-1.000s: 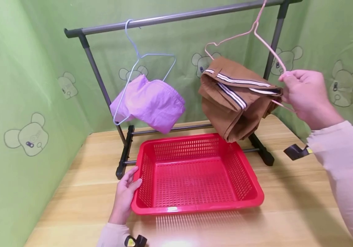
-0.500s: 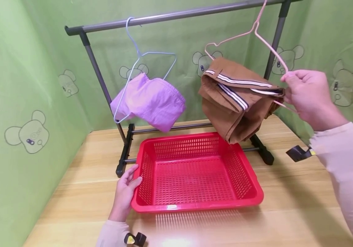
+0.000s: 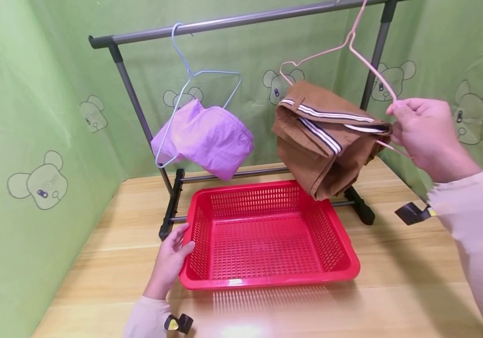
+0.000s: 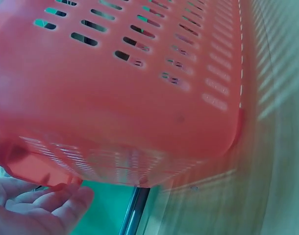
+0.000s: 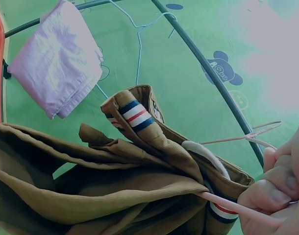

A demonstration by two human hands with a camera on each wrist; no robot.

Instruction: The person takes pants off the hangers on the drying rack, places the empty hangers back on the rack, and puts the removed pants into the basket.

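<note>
Brown trousers with striped trim (image 3: pixel 325 136) hang over a pink hanger (image 3: pixel 370 65), whose hook reaches the rail at the top. My right hand (image 3: pixel 429 136) pinches the hanger's right end beside the waistband; in the right wrist view its curled fingers (image 5: pixel 272 196) are at the pink wire (image 5: pixel 237 209). A red basket (image 3: pixel 266 282) stands on the table, and my left hand (image 3: pixel 169 258) holds its left rim, thumb on the inner side. In the left wrist view that hand (image 4: pixel 39 205) is at the rim beside the basket's perforated wall (image 4: pixel 115 107).
A folded purple garment (image 3: pixel 211 138) hangs on a light blue hanger (image 3: pixel 182 98) at the left of the rack's rail (image 3: pixel 241 19). The rack's black feet (image 3: pixel 171 211) stand on the wooden table (image 3: pixel 106 263). Green curtains with mouse-like figures surround it.
My right hand has moved slightly right and down, with the hanger end and brown trousers shifting along. My left forearm has shifted slightly left; that hand stays on the basket rim.
</note>
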